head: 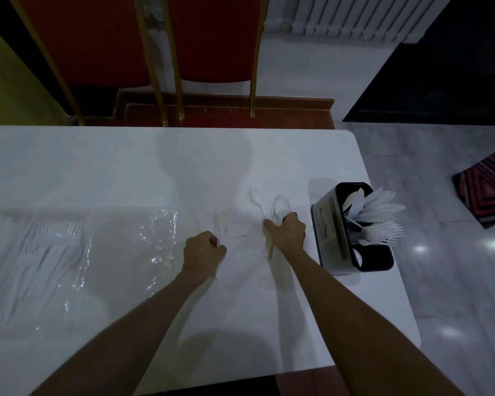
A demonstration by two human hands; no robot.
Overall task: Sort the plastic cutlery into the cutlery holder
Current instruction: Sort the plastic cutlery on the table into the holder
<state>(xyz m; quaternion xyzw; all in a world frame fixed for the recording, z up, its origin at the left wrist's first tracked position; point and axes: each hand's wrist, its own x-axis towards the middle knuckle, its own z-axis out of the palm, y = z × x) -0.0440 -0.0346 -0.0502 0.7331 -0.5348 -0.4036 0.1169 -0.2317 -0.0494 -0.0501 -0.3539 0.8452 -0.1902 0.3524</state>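
My right hand (287, 233) is closed around a bunch of white plastic spoons (280, 208) whose bowls stick up past my fingers. My left hand (202, 247) grips a few pieces of white plastic cutlery (221, 222); which kind is too blurred to tell. Both hands hover low over the white table (126, 167), a little apart. The black cutlery holder (352, 232) stands just right of my right hand at the table's right edge, with knives (377, 207) in its far compartment, forks (383, 234) in the middle one, and a spoon bowl in the near one.
A clear plastic bag (120, 247) lies flat at the left, with many white forks (40, 252) spread on it. Two red chairs (212, 38) with gold frames stand beyond the table's far edge. Grey tiled floor and a patterned rug (486, 190) lie to the right.
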